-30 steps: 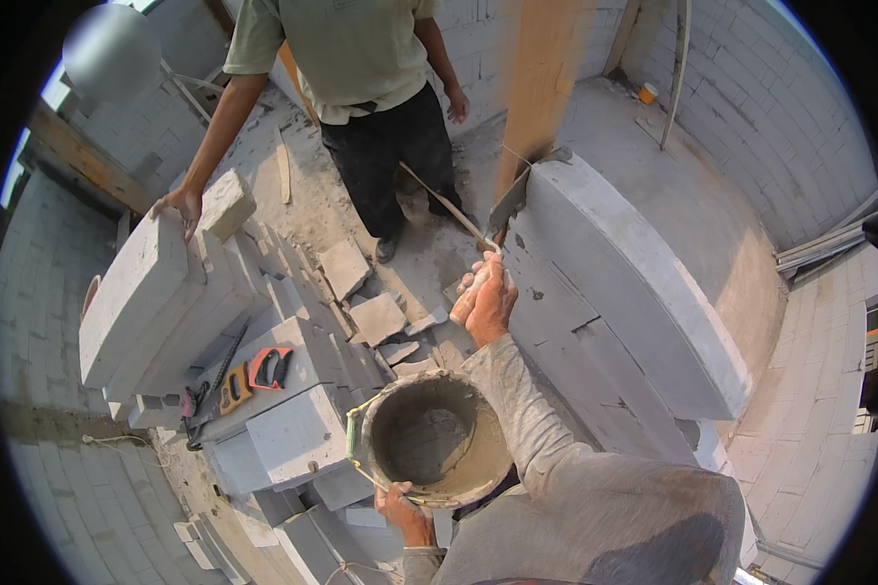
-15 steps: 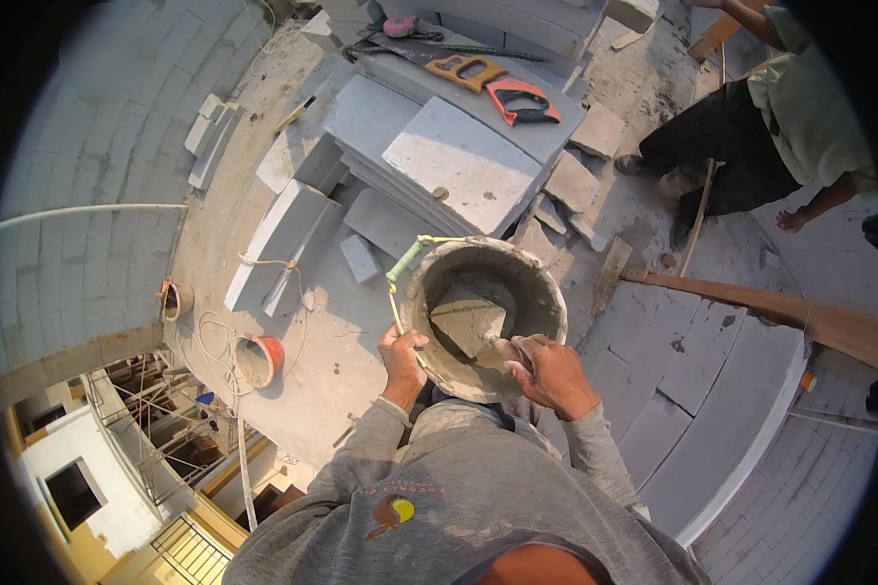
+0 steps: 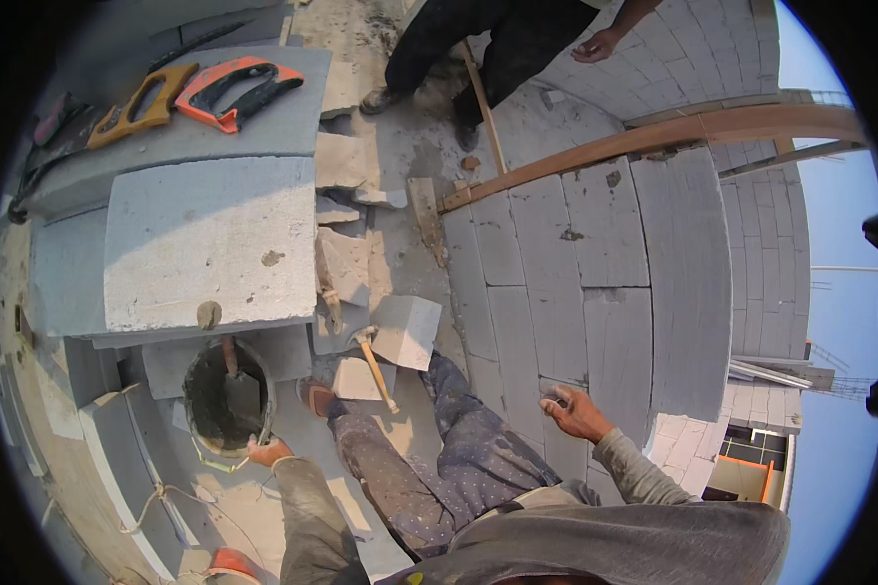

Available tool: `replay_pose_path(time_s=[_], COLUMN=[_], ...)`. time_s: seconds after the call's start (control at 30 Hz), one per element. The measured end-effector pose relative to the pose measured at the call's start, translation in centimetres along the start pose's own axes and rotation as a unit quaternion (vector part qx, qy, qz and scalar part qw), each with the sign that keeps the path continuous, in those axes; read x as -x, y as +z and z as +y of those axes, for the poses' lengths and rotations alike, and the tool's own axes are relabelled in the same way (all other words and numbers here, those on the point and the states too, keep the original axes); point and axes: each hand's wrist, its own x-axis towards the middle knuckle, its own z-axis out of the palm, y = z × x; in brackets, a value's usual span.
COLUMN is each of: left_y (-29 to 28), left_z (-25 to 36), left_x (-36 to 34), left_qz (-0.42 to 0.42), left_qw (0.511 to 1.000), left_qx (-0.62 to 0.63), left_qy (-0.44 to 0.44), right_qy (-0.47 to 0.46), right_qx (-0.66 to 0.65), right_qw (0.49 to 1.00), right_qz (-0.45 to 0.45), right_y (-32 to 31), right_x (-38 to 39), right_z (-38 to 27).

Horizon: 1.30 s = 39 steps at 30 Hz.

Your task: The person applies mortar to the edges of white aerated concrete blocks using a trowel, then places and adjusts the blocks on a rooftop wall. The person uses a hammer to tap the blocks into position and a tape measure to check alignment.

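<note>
My left hand (image 3: pixel 268 451) is closed on the rim of a mortar bucket (image 3: pixel 272 409), beside its yellow-green handle. Inside the bucket rests a trowel (image 3: pixel 243 395), its reddish grip leaning on the far rim. Out to the right, my right hand (image 3: pixel 578 414) holds nothing; its fingers are loosely curled and apart, in front of a wall of grey blocks (image 3: pixel 610 336). Between the bucket and that wall, a hammer with a wooden handle (image 3: pixel 378 375) leans on block offcuts near my legs.
A large pale block (image 3: pixel 210 239) lies on the stack at left, with an orange-handled saw (image 3: pixel 239 86) and a yellow-handled saw (image 3: pixel 141 105) behind it. A wooden beam (image 3: pixel 644 144) slants over the wall's far end. Another person (image 3: pixel 502 49) stands beyond the rubble. An orange bucket (image 3: pixel 232 564) sits at lower left.
My view has turned right. My right hand has let go of the trowel and moved right, toward the block wall. The bucket is now at my left, still held by my left hand.
</note>
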Motion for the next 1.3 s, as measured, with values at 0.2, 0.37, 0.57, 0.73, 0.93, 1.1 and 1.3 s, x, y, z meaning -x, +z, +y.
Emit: replay_pose_path(time_s=[0.2, 0.37, 0.57, 0.73, 0.93, 1.1, 1.3], left_y=[3.2, 5.8, 15.5, 28.7, 41.6, 47.5, 49.2], left_z=[-6.3, 1.2, 20.1, 40.0, 47.7, 45.9, 44.6], left_x=[-6.5, -0.9, 18.8, 47.1, 77.8, 83.6, 82.9], left_qz=[0.098, -0.106, -0.389, -0.583, -0.517, -0.468, -0.504], left_qw=[0.980, 0.956, 0.853, 0.448, 0.009, -0.109, -0.092], left_qx=[0.030, -0.103, -0.333, -0.270, -0.257, -0.263, -0.272], left_qy=[-0.172, -0.252, 0.103, 0.622, 0.816, 0.837, 0.814], right_qy=[0.258, 0.269, 0.207, 0.063, -0.104, -0.048, -0.322], right_qx=[-0.184, -0.319, -0.592, -0.702, -0.758, -0.700, -0.811], right_qw=[0.944, 0.853, 0.535, 0.360, 0.329, 0.419, 0.359], right_qz=[0.089, 0.313, 0.566, 0.612, 0.553, 0.576, 0.332], right_y=[2.1, 2.3, -0.5, -6.0, -9.6, -9.1, -13.4], right_x=[6.7, 12.1, 15.5, 12.3, 6.7, 5.7, 9.0], right_z=[10.6, 14.5, 21.7, 28.7, 33.0, 32.1, 32.2])
